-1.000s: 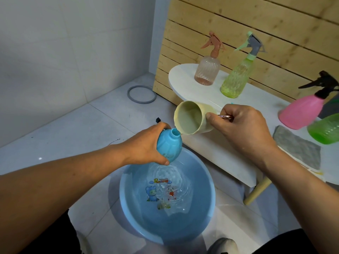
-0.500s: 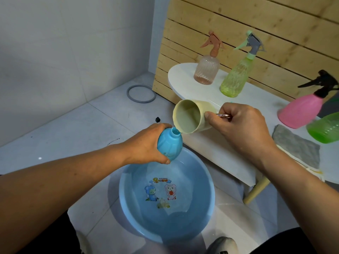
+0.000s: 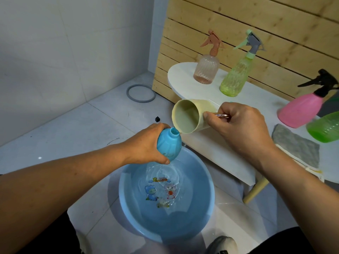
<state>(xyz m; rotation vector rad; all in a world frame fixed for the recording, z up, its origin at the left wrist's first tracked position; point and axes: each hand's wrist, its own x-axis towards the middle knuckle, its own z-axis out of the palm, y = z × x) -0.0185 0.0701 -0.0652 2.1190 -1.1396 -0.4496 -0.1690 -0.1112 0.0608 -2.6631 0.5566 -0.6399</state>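
the left hand is gripping the uncapped blue bottle at mid-frame, tilted over the blue basin. the right hand is pinching the handle of the cream cup — tipped, its lip just above the bottle's mouth.

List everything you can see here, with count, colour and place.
blue bottle: one, blue, uncapped, above the basin
cup: one, cream, tipped at the bottle's mouth
basin: one, blue, on the floor, holding water
spray bottles: four, peach, yellow-green, pink, green, on the table
table: one, white, before the wooden slats
cloth: one, grey, on the table
ring: one, grey, on the floor
left hand: one, gripping the blue bottle
right hand: one, holding the cup's handle
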